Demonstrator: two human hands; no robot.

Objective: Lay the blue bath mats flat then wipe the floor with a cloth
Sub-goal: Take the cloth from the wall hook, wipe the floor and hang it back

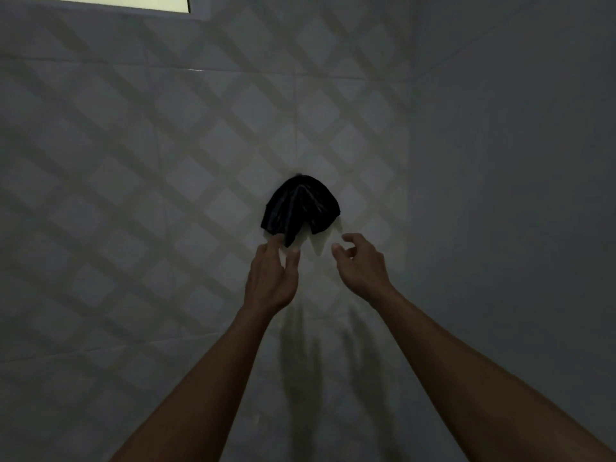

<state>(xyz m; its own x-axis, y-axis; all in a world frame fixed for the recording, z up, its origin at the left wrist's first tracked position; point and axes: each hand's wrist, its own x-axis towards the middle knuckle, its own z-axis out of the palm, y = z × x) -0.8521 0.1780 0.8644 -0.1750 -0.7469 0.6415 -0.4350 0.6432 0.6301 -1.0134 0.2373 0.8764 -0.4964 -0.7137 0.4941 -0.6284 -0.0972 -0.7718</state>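
A dark cloth (301, 206) hangs bunched against a pale tiled wall (133, 161), draped from a point at its top. My left hand (271, 278) reaches up just below it, index finger and thumb apart, with the fingertip touching the cloth's lower point. My right hand (361, 265) is raised to the right of the cloth, fingers curled and apart, holding nothing and a short way off the cloth's right edge. No blue bath mat is in view.
The wall has a diamond pattern on its tiles. A plain grey wall (516, 195) meets it at a corner on the right. A bright window edge (100, 3) shows at the top left. The light is dim.
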